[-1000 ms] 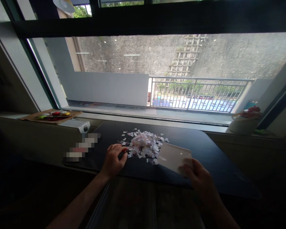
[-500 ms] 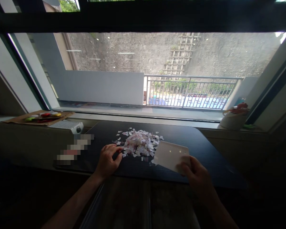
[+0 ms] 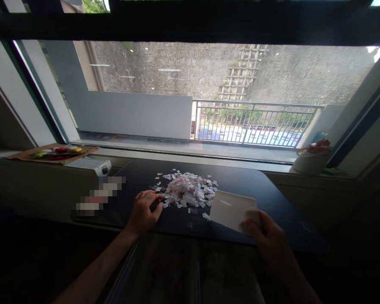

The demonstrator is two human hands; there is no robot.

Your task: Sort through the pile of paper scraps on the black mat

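- Left hand: grip released, thumb and forefinger parted with a gap between them, the other fingers curved; it lies at the table's near left part, fingertips just beside the pile's left edge.
- Right hand: grasping the card by its near right corner, thumb on top.
- Card: flat, pale, with 1 small hole near the held end; tilted, its left edge just beside the pile's right side.
- Pile: many small pale paper bits, heaped on the table between the 2 hands, with loose bits around its edges.
- 1 bit lies apart from the heap, by the card's lower left corner.
- Table: black, below the window.
- Sill, left: a brown board bearing red, yellow and green things.
- Sill, right: a pale pot.
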